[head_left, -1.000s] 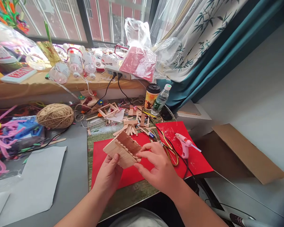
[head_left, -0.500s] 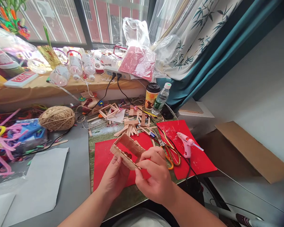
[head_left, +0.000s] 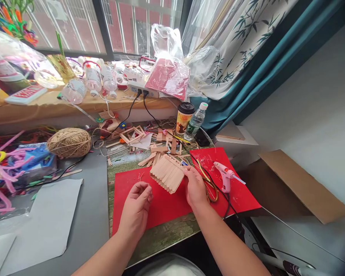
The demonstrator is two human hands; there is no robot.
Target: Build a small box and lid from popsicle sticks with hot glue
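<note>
My right hand (head_left: 196, 188) grips a small box of wooden craft sticks (head_left: 167, 173) by its right edge. The box is tilted, so a wall of side-by-side sticks with rounded ends faces me. To its left, my left hand (head_left: 138, 205) is apart from the box, its fingers curled and thumb against the index finger. Whatever is in that pinch, if anything, is too small to make out. Under both hands lies a red sheet (head_left: 126, 188). Scissors (head_left: 214, 193) are partly hidden behind my right hand.
A pink glue gun (head_left: 226, 176) rests on a second red sheet (head_left: 247, 201), its cord trailing down. Loose craft sticks (head_left: 149, 159) lie behind the box. Further back stand a paper cup (head_left: 184, 118) and a water bottle (head_left: 196, 122). A twine ball (head_left: 69, 143) sits left.
My left hand has let go of the craft-stick box and moved slightly left. My right hand now holds the box alone, moved right and turned so a slatted wall shows.
</note>
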